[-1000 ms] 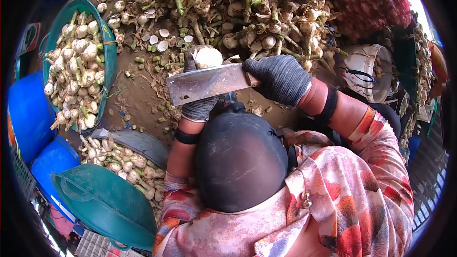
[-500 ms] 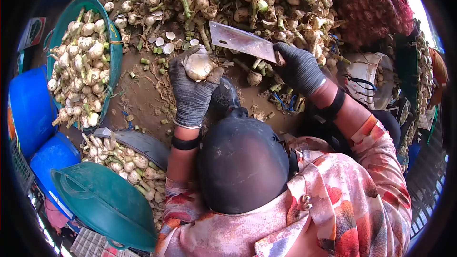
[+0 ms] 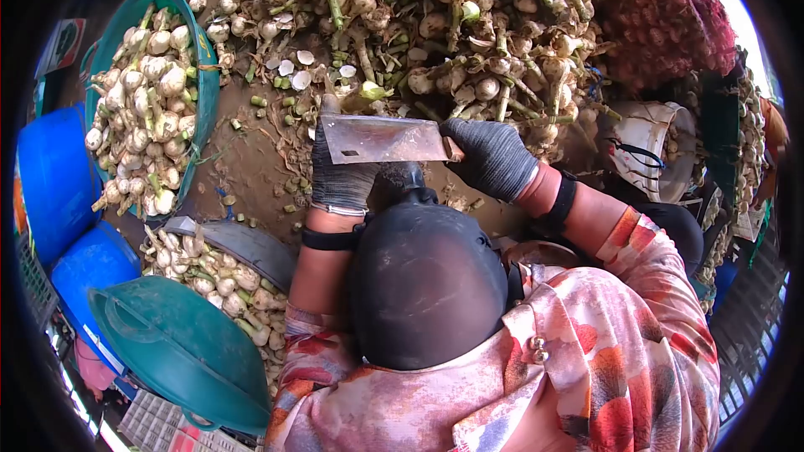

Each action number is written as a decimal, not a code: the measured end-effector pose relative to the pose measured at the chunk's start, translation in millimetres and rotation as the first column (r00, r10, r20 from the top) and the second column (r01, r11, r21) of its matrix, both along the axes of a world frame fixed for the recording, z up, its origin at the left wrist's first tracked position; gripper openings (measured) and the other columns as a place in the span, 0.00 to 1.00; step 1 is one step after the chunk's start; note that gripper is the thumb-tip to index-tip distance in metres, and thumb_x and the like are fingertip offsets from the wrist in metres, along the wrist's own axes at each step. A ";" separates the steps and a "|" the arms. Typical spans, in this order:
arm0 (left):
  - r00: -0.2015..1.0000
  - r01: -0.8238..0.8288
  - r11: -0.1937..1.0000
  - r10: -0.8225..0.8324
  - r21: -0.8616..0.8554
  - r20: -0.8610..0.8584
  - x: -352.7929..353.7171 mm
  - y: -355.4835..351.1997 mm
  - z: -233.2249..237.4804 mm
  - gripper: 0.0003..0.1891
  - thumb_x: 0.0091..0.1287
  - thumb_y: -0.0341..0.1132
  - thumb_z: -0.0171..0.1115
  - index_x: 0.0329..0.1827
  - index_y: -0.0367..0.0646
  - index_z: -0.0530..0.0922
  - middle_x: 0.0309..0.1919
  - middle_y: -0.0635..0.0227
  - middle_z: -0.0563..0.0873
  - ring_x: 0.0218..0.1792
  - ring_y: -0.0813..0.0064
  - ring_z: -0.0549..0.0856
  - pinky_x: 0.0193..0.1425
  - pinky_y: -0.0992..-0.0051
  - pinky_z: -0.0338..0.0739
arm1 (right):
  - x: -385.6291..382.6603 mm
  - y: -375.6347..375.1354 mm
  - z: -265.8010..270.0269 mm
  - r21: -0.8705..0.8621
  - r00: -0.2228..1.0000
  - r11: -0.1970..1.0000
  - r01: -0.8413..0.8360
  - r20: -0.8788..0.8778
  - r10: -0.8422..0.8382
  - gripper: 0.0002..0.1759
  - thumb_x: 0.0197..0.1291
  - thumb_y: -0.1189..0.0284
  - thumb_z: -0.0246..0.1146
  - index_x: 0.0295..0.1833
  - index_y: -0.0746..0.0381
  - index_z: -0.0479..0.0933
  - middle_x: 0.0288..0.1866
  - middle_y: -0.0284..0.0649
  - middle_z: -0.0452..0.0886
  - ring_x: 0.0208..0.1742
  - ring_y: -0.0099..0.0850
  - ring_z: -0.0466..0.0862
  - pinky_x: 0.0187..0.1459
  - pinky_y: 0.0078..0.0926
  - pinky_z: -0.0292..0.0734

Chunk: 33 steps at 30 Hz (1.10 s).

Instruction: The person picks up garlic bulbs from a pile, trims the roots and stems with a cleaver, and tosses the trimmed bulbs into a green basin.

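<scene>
My left hand (image 3: 342, 180), in a dark grey knit glove, is raised in front of the body. A fingertip shows above the wide metal blade of a cleaver (image 3: 389, 139), which covers the palm and most of the fingers. Whether a bulb lies behind the blade is hidden. My right hand (image 3: 490, 157), gloved alike, is closed around the cleaver's short handle. Just beyond the blade is a pale green scrap of stalk (image 3: 373, 90). A large heap of garlic bulbs (image 3: 486, 88) with thick stems lies on the ground past both hands.
At left stands a green basin (image 3: 209, 88) full of trimmed bulbs; more bulbs (image 3: 226, 285) lie below it beside a tilted green basin (image 3: 180, 343). Blue drums (image 3: 57, 188) line the left edge. At right are a red mesh sack (image 3: 666, 25) and a white bucket (image 3: 641, 155).
The cleaver has swung left and down, from beside the left hand to across its palm, carried by my right hand. The garlic bulb seen in my left hand is now out of sight.
</scene>
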<state>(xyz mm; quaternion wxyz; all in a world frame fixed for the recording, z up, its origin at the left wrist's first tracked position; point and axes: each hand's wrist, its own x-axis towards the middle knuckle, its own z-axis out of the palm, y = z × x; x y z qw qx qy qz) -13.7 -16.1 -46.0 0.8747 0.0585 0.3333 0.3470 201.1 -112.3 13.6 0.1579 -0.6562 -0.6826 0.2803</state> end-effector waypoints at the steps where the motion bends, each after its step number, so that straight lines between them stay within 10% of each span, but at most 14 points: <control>1: 0.980 0.132 0.964 -0.092 0.229 -0.177 0.8 -2.4 -4.7 0.26 0.74 0.55 0.51 0.57 0.38 0.74 0.49 0.55 0.82 0.45 0.56 0.83 0.54 0.55 0.80 | 0.1 2.5 0.8 -0.011 1.000 1.000 0.011 0.021 -0.011 0.16 0.57 0.65 0.65 0.51 0.56 0.77 0.33 0.47 0.83 0.35 0.48 0.85 0.35 0.45 0.79; 3: 0.804 0.442 0.721 -0.055 0.534 -0.592 5.0 -5.7 -7.1 0.22 0.75 0.52 0.52 0.54 0.40 0.75 0.48 0.58 0.82 0.43 0.60 0.82 0.50 0.58 0.80 | 4.7 7.5 -0.8 -0.015 1.000 0.999 0.031 0.001 -0.031 0.18 0.56 0.64 0.66 0.52 0.57 0.77 0.33 0.48 0.83 0.36 0.50 0.84 0.36 0.46 0.79; 6: 0.988 0.117 0.992 -0.112 -0.037 0.108 2.8 -0.7 3.0 0.17 0.71 0.51 0.56 0.43 0.44 0.75 0.30 0.70 0.77 0.29 0.72 0.77 0.33 0.68 0.75 | 14.2 14.7 -7.6 -0.053 0.995 0.996 0.065 -0.075 -0.069 0.19 0.56 0.64 0.67 0.51 0.59 0.76 0.34 0.51 0.83 0.37 0.53 0.84 0.38 0.47 0.78; 9: 0.978 0.177 0.984 -0.172 -0.026 0.118 1.8 13.2 45.0 0.21 0.70 0.55 0.57 0.43 0.42 0.78 0.25 0.75 0.71 0.21 0.81 0.68 0.28 0.76 0.64 | 38.8 23.5 -29.3 -0.286 0.978 0.938 0.197 -0.011 -0.209 0.19 0.59 0.63 0.67 0.51 0.60 0.75 0.35 0.54 0.83 0.39 0.55 0.83 0.40 0.47 0.77; 12: 0.924 -0.218 0.958 0.141 0.187 0.356 -47.3 64.3 70.1 0.34 0.65 0.58 0.62 0.58 0.33 0.71 0.33 0.69 0.75 0.24 0.80 0.73 0.32 0.72 0.74 | 67.9 20.5 -32.5 -0.255 0.942 0.908 0.334 0.044 -0.334 0.20 0.60 0.59 0.67 0.51 0.60 0.76 0.35 0.55 0.83 0.39 0.56 0.82 0.41 0.46 0.78; 14: 0.813 -0.496 0.817 0.316 0.296 0.490 -83.2 94.1 93.3 0.53 0.62 0.66 0.59 0.72 0.23 0.57 0.63 0.48 0.73 0.39 0.68 0.80 0.54 0.65 0.79 | 74.5 17.4 -28.0 -0.174 0.933 0.922 0.347 -0.032 -0.358 0.18 0.60 0.61 0.67 0.50 0.60 0.77 0.35 0.54 0.82 0.38 0.55 0.83 0.40 0.44 0.78; 18: 0.869 -0.152 0.776 0.400 0.612 -0.291 -41.3 156.6 86.6 0.52 0.60 0.71 0.59 0.72 0.30 0.62 0.59 0.47 0.78 0.51 0.63 0.82 0.63 0.59 0.76 | 75.5 25.6 -14.6 -0.205 0.907 0.897 0.392 -0.076 -0.413 0.14 0.61 0.64 0.67 0.46 0.61 0.76 0.32 0.53 0.81 0.36 0.54 0.82 0.39 0.42 0.77; 21: 0.555 0.429 0.819 0.093 0.380 -0.826 24.6 205.2 19.7 0.43 0.63 0.64 0.63 0.69 0.36 0.70 0.60 0.48 0.80 0.56 0.61 0.82 0.67 0.60 0.72 | 74.3 27.6 -16.5 -0.248 0.871 0.867 0.433 -0.135 -0.473 0.15 0.61 0.64 0.68 0.48 0.61 0.78 0.32 0.51 0.82 0.34 0.49 0.83 0.40 0.38 0.78; 23: 0.232 0.597 0.768 0.110 0.231 -0.966 65.6 242.7 -59.5 0.46 0.60 0.63 0.65 0.71 0.35 0.66 0.61 0.49 0.80 0.60 0.60 0.80 0.68 0.60 0.70 | 74.6 32.0 -12.0 -0.262 0.882 0.868 0.422 -0.101 -0.459 0.16 0.60 0.63 0.68 0.48 0.61 0.78 0.33 0.52 0.83 0.36 0.49 0.84 0.40 0.38 0.79; 26: -0.157 0.682 0.730 0.081 -0.049 -0.984 110.1 246.4 -46.9 0.50 0.53 0.63 0.71 0.70 0.33 0.68 0.67 0.43 0.74 0.69 0.48 0.73 0.72 0.60 0.67 | 79.0 37.4 -4.5 -0.195 0.927 0.910 0.366 -0.003 -0.374 0.18 0.60 0.60 0.68 0.49 0.60 0.78 0.34 0.54 0.82 0.38 0.54 0.83 0.39 0.43 0.78; 29: -0.071 0.667 0.743 0.142 0.059 -0.987 108.1 251.7 -58.4 0.42 0.53 0.52 0.77 0.64 0.36 0.70 0.60 0.52 0.80 0.60 0.57 0.81 0.66 0.66 0.73 | 84.6 38.3 -4.9 -0.212 0.932 0.908 0.361 0.044 -0.360 0.18 0.61 0.59 0.67 0.49 0.60 0.77 0.33 0.54 0.82 0.37 0.55 0.83 0.38 0.45 0.78; 31: 0.446 0.554 0.677 0.249 0.484 -0.860 93.3 217.9 -36.0 0.24 0.56 0.30 0.77 0.50 0.41 0.71 0.41 0.68 0.79 0.44 0.75 0.80 0.54 0.75 0.79 | 85.9 38.8 -5.8 -0.131 0.942 0.933 0.335 0.014 -0.337 0.18 0.60 0.59 0.68 0.49 0.59 0.77 0.32 0.54 0.82 0.36 0.55 0.82 0.37 0.45 0.77; 33: 0.692 0.442 0.572 0.272 0.691 -0.668 72.6 187.3 -59.0 0.29 0.56 0.30 0.77 0.56 0.41 0.68 0.46 0.66 0.78 0.46 0.73 0.80 0.54 0.72 0.79 | 81.7 39.5 -4.1 -0.100 0.957 0.952 0.289 0.022 -0.288 0.20 0.57 0.60 0.68 0.51 0.58 0.76 0.32 0.52 0.82 0.36 0.54 0.83 0.36 0.45 0.78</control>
